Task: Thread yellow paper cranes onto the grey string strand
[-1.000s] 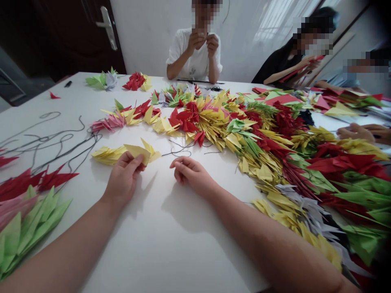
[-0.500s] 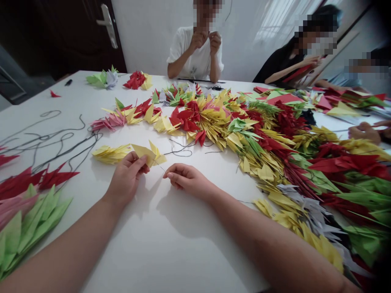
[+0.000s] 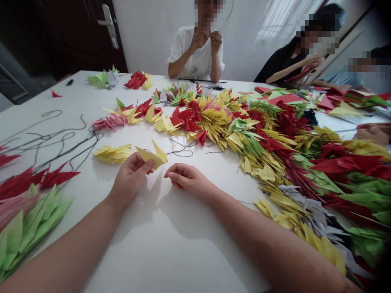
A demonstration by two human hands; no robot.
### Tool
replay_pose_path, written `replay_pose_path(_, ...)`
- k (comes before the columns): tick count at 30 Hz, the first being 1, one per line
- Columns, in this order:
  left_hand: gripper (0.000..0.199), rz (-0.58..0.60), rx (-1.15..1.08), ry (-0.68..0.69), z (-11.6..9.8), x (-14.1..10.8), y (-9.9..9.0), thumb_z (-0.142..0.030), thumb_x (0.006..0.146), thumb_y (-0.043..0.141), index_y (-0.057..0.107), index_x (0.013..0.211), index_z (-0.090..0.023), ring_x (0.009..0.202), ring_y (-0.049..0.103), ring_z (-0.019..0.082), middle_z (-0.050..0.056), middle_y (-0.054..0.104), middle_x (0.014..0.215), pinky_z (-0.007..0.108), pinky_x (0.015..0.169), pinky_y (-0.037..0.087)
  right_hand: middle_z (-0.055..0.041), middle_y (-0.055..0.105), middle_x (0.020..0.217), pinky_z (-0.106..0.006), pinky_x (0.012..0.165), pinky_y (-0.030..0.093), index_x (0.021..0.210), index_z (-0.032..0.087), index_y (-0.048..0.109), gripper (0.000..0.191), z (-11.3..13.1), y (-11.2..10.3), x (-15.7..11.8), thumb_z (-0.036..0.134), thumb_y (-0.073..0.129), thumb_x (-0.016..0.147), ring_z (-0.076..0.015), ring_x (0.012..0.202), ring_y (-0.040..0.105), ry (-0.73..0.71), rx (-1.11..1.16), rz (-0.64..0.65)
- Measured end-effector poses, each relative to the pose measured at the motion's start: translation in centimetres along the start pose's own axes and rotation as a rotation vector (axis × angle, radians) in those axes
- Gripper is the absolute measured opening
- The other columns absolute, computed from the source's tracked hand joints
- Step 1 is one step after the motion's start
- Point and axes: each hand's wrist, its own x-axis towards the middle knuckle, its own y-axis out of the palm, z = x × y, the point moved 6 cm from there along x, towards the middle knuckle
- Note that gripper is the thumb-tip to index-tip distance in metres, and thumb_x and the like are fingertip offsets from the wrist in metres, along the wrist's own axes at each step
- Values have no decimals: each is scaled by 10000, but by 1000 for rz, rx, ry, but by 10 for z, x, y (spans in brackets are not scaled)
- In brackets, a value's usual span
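Between the thumb and fingers of my left hand (image 3: 132, 173) is a folded yellow paper piece (image 3: 155, 156), its pointed tips up. My right hand (image 3: 186, 178) is pinched just to the right of it, on a thin needle (image 3: 165, 167) whose far end reaches the paper's lower edge. A dark thread (image 3: 181, 152) lies on the table behind my hands. Behind and left of my left hand rests a bunch of yellow folded pieces (image 3: 112, 154).
Heaped strings of folded paper (image 3: 220, 118) curve across the white table (image 3: 159, 248) to the right. Red and green pieces (image 3: 33, 219) and black threads (image 3: 55, 136) lie at left. Several people sit at the far and right sides.
The yellow piece in my left hand has moved right along the needle, nearer my right fingertips, and has turned slightly. My right hand has barely moved.
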Motion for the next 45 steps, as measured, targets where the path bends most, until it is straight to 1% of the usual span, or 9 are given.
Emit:
replay_pose_path(5,142,215,141,114,-11,-11,18,-281,698,663,567,732,-182,794,575,138,14,617,824,254,735,451,59,418,557,-203,480,280,821,163,514,214,0,0,1,375,492,805,-53,478,342,-28,-1,-11)
replay_pose_path(9,124,261,137,131,-14,-13,22,-270,707,656,567,716,-185,814,584,145,20,622,830,262,755,460,57,418,551,-208,484,280,776,165,500,249,-1,-1,1,414,506,794,-55,481,334,-16,-25,-29)
replay_pose_path(12,131,239,161,110,-12,-11,20,-280,713,651,564,700,-183,741,584,127,10,617,765,237,694,464,56,427,557,-208,491,287,768,168,498,258,-2,0,2,424,520,785,-56,488,345,-20,-11,-27)
replay_pose_path(16,174,139,188,16,-6,-7,14,-300,678,683,581,749,-178,624,566,112,1,612,687,223,594,455,57,443,560,-205,493,299,782,171,493,264,-5,0,3,424,563,754,-58,495,376,-7,60,-26)
replay_pose_path(19,196,108,181,-15,-4,-6,13,-312,659,696,586,743,-174,592,557,114,5,614,661,228,565,450,53,462,570,-206,504,317,807,166,505,250,-7,1,3,395,582,742,-61,512,407,8,77,-27)
replay_pose_path(23,212,107,171,-22,-4,-5,13,-325,658,695,594,768,-175,603,561,119,11,625,684,229,568,448,46,493,590,-210,512,334,854,161,531,251,-6,0,3,360,608,723,-62,520,431,7,68,-16)
replay_pose_path(30,248,98,165,-22,-5,-4,13,-345,647,693,577,775,-168,611,563,118,11,629,694,223,557,447,67,471,574,-205,521,341,917,150,527,257,-4,1,3,260,622,705,-54,514,428,-18,73,4)
replay_pose_path(38,282,94,227,-50,-3,-5,12,-372,652,672,557,795,-158,631,560,116,7,612,720,232,590,467,30,527,602,-207,528,365,769,151,525,132,-7,3,3,261,590,735,-68,540,479,37,15,-9)
replay_pose_path(45,276,103,238,-33,-3,-5,12,-377,670,653,550,803,-158,652,556,114,6,609,731,226,595,467,20,542,633,-217,558,396,773,155,526,117,-9,3,2,264,565,755,-75,571,506,-2,-23,7)
